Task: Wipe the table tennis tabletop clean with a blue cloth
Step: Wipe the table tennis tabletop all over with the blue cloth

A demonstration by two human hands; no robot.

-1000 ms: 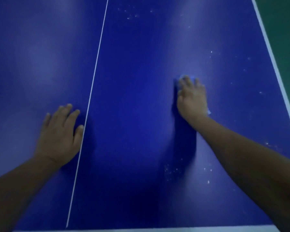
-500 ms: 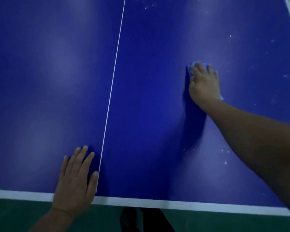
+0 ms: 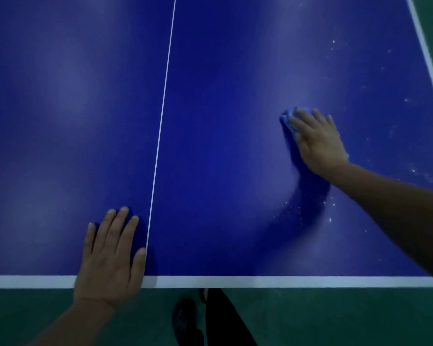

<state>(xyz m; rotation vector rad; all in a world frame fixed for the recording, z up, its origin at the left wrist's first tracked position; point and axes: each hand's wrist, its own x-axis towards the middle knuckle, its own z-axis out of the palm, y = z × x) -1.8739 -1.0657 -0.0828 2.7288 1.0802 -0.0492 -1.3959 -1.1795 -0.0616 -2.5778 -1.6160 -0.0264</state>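
Note:
A dark blue table tennis tabletop [image 3: 223, 121] fills most of the view, split by a thin white centre line [image 3: 163, 116]. My right hand [image 3: 316, 141] lies flat with straight fingers on a blue cloth [image 3: 286, 117], pressing it to the right half; only the cloth's far left edge shows past my fingertips. White specks and dust [image 3: 298, 213] are scattered near my right forearm and toward the right side. My left hand [image 3: 110, 258] rests flat on the tabletop at the near edge, just left of the centre line, holding nothing.
A white border [image 3: 260, 281] marks the table's near edge and another white border [image 3: 428, 63] runs up the right side. Green floor [image 3: 60, 313] lies beyond both edges. My dark trouser leg and shoe [image 3: 185, 318] show under the near edge.
The view has tipped down and back, bringing the near edge and floor into sight. My right hand with the cloth has slid to the right. My left hand stays planted by the centre line.

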